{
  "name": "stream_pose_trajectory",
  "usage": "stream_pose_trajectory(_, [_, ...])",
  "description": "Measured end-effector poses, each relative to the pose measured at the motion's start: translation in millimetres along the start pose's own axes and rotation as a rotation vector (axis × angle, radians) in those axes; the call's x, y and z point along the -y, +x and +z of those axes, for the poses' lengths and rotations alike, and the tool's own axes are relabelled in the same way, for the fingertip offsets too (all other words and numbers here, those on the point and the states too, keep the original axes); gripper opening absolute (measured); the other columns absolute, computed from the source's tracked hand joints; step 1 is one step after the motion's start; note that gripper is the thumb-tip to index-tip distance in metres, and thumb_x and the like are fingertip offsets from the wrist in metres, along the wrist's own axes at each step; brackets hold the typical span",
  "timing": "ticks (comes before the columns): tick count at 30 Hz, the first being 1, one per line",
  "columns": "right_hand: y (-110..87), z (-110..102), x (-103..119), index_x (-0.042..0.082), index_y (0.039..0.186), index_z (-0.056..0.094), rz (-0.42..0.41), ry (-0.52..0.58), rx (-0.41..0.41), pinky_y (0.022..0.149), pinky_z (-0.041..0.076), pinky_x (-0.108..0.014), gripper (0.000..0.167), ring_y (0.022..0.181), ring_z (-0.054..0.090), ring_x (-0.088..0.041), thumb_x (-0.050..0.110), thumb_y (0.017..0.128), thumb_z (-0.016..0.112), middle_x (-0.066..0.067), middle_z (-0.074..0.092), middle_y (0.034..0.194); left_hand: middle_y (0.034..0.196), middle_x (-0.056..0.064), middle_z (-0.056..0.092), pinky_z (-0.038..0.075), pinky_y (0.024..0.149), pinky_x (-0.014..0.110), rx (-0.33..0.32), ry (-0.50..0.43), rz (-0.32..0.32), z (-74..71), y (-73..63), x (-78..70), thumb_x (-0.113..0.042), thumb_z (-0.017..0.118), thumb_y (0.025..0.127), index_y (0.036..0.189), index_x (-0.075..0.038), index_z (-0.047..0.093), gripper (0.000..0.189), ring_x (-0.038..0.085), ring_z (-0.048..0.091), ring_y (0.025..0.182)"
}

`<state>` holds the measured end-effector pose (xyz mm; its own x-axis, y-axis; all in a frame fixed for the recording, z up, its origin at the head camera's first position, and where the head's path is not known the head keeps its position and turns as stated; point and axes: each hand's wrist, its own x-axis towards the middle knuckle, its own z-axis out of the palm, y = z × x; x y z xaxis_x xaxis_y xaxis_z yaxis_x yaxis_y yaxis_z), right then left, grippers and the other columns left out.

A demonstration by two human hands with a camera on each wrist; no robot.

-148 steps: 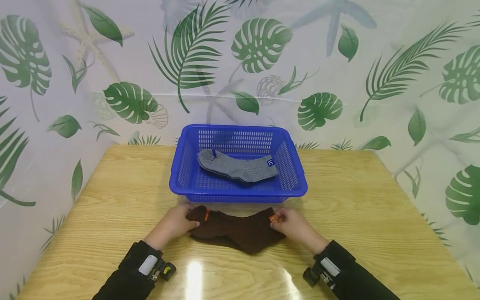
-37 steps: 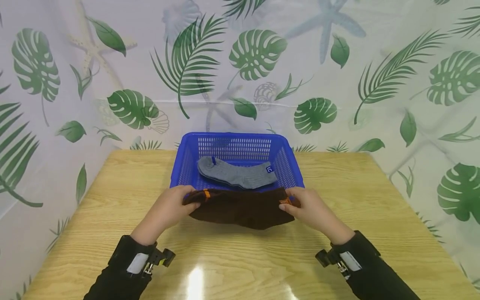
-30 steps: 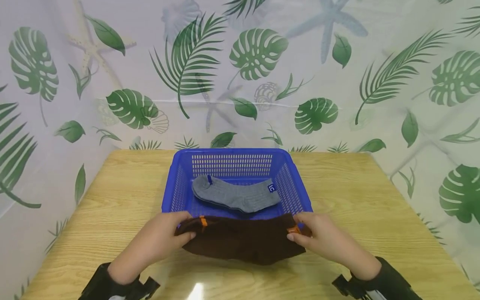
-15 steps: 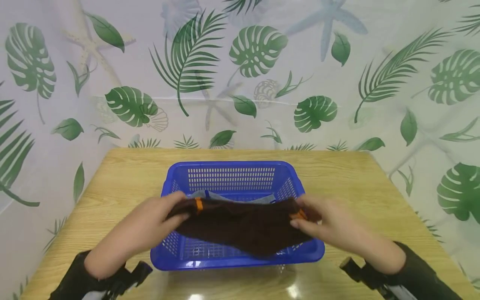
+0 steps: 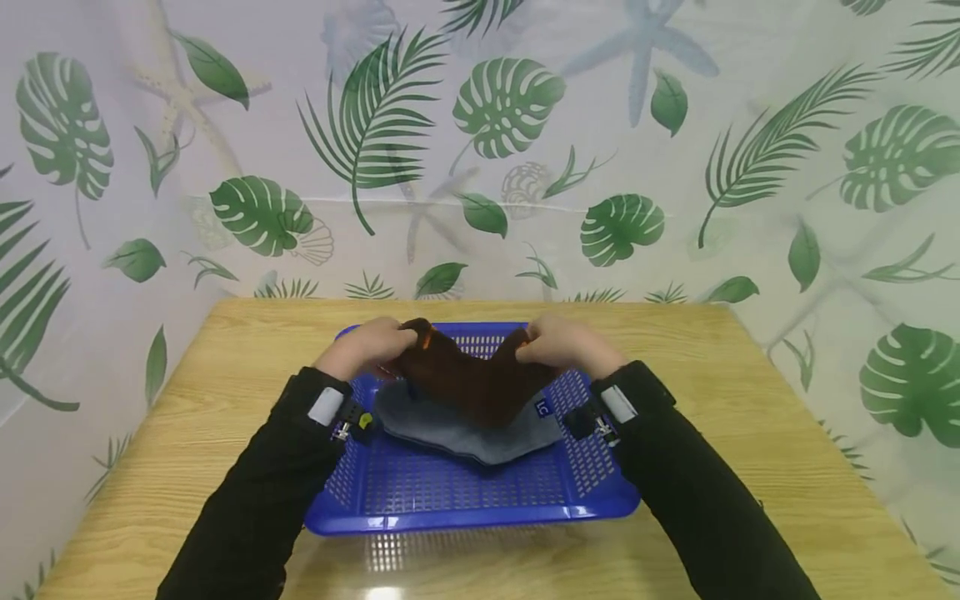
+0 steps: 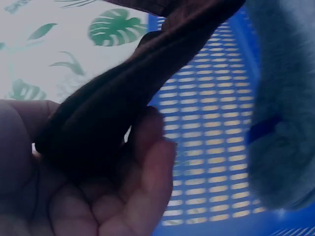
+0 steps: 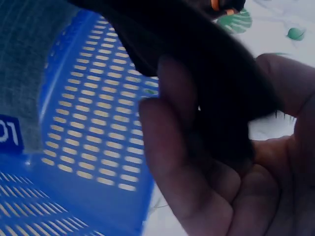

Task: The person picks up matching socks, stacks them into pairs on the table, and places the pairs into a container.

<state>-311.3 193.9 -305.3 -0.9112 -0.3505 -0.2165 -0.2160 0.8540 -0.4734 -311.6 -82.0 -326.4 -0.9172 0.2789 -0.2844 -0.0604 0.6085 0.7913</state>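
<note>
Both hands hold a pair of dark brown socks (image 5: 480, 383) with orange marks, stretched level over the back half of a blue basket (image 5: 472, 523). My left hand (image 5: 372, 343) pinches the toe end, thumb on one side and fingers on the other, as the left wrist view shows with the sock (image 6: 103, 110) between them. At the cuff end, my right hand (image 5: 568, 343) grips between thumb and fingers. Under the brown socks lies a pair of grey socks (image 5: 472, 448) with a blue label, flat on the basket floor and partly covered from sight.
The basket, with its slotted walls, stands on a light wood table (image 5: 247, 367). Behind the table hangs a white cloth (image 5: 480, 275) printed with green leaves. Black sleeves (image 5: 251, 483) reach over the basket's left and right sides.
The brown socks have risen off the table in front of the basket and now hang over its inside. The basket has slid toward me, and my hands have moved forward above it.
</note>
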Motion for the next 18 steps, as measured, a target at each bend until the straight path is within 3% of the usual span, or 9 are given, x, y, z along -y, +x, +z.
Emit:
stream_pose_trajectory(4, [4.8,8.7,-9.3,-0.003,0.097,0.059,0.071,0.092,0.013,0.063,0.048,-0.032,0.023,0.078,0.055,-0.023,0.018,0.087,0.058,-0.011,0.056,0.090,0.118,0.024,0.053,0.058,0.072,0.039,-0.014,-0.019,-0.020,6.2,5.2,11.0,-0.016,0.040,0.095,0.126,0.005,0.051,0.039,0.031,0.065,0.083])
stream_pose_trajectory(7, [4.6,13.2,-13.5,-0.007,0.112,0.054,0.118,0.174,0.062,0.068,0.051,-0.034,0.034,0.087,0.055,-0.026,0.016,0.088,0.055,-0.015,0.054,0.102,0.114,0.022,0.054,0.058,0.069,0.037,-0.023,0.051,-0.031,5.1,4.9,17.2,-0.016,0.041,0.096,0.125,0.005,0.051,0.038,0.029,0.065,0.079])
stream_pose_trajectory(12, [3.4,25.9,-15.6,-0.003,0.104,0.045,0.245,0.272,0.204,0.066,0.052,-0.036,0.023,0.089,0.052,-0.028,0.010,0.087,0.052,-0.014,0.045,0.102,0.094,0.015,0.053,0.058,0.064,0.034,0.043,0.153,-0.103,6.8,6.5,25.9,-0.018,0.045,0.094,0.114,0.005,0.052,0.032,0.021,0.059,0.066])
stream_pose_trajectory(18, [6.6,37.8,-18.1,0.003,0.095,0.041,0.376,0.361,0.238,0.059,0.057,-0.045,0.012,0.075,0.057,-0.030,0.005,0.086,0.049,-0.014,0.045,0.095,0.080,0.008,0.044,0.055,0.055,0.028,0.123,0.145,-0.141,9.9,9.8,32.7,-0.013,0.042,0.094,0.118,0.003,0.048,0.030,0.016,0.048,0.059])
